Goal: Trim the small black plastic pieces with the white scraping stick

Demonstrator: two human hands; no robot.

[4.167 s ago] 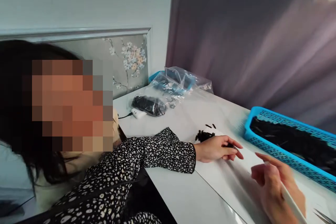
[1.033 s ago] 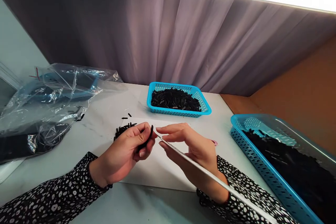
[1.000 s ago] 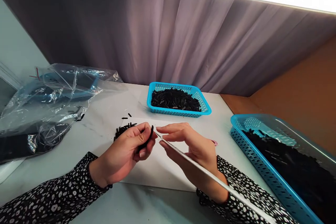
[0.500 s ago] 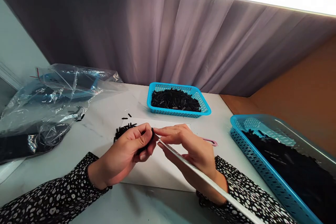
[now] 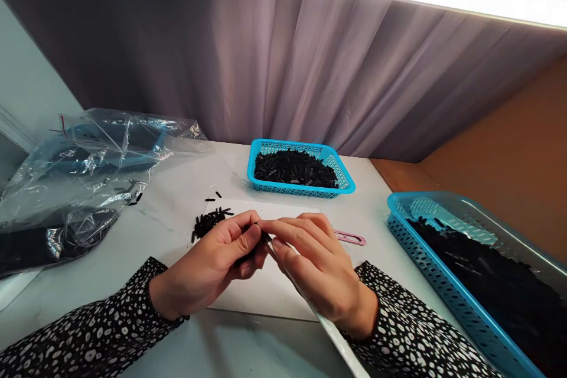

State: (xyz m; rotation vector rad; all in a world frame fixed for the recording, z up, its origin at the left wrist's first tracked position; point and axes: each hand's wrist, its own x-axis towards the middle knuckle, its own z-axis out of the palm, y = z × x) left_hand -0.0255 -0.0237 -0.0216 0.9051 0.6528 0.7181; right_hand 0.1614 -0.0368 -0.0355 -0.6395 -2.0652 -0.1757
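Observation:
My left hand is closed around a small black piece, pinching it between thumb and fingers; most of it is hidden. My right hand is also closed, holding a long, thin white strip that runs from its fingertips down toward the bottom edge. The fingertips of both hands meet at the black piece, where the strip's narrow end reaches it. Just left of my left hand lies a pile of small black pieces. Under the hands is a white sheet.
A blue basket heaped with black pieces stands at the back. Another blue basket, also full of black pieces, is at the right. Clear plastic bags cover the left side. A pink slotted item lies beyond my right hand.
My right hand has turned and closed in on the left fingertips. The white strip's lower end has swung left. The black piece is now more covered by my fingers.

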